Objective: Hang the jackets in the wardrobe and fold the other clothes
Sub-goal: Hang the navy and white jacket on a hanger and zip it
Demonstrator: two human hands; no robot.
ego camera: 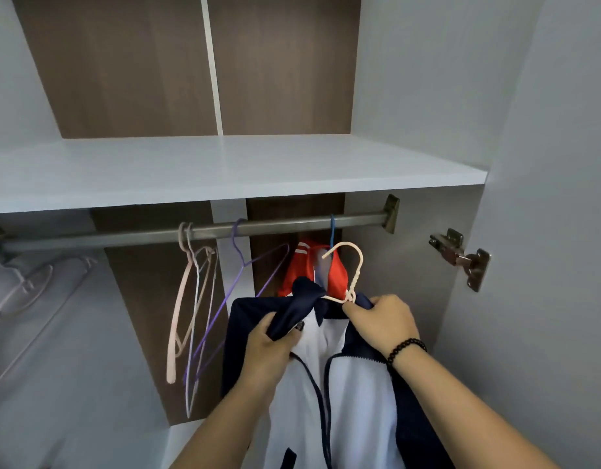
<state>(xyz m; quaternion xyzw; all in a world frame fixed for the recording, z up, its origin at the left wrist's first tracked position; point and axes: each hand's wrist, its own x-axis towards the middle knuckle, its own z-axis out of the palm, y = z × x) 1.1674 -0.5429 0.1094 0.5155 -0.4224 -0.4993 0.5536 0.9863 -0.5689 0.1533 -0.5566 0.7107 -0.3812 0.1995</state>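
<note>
- The navy and white jacket (343, 377) is held up in front of the open wardrobe, below the metal rail (197, 233), with its zip open and a pale cream hanger (351, 265) set inside its collar.
- The left hand (275, 343) grips a bunched fold of the navy collar, fingers curled round the cloth.
- The right hand (382, 319) pinches the neck of the cream hanger together with the collar just beneath it; a black bead bracelet (405, 350) sits on that wrist.
- The cream hanger's hook stands up beside the rail but is not on it; it sits just in front of a red jacket (336, 275) with white stripes.
- The red jacket hangs from the rail on a blue hook (332, 231), directly behind the navy jacket.
- Left of it, a purple wire hanger (239, 252) and several pale pink hangers (182, 299) hang bare from the rail.
- A white shelf (224, 167) runs above the rail.
- A metal door hinge (461, 257) is fixed to the right wall.
</note>
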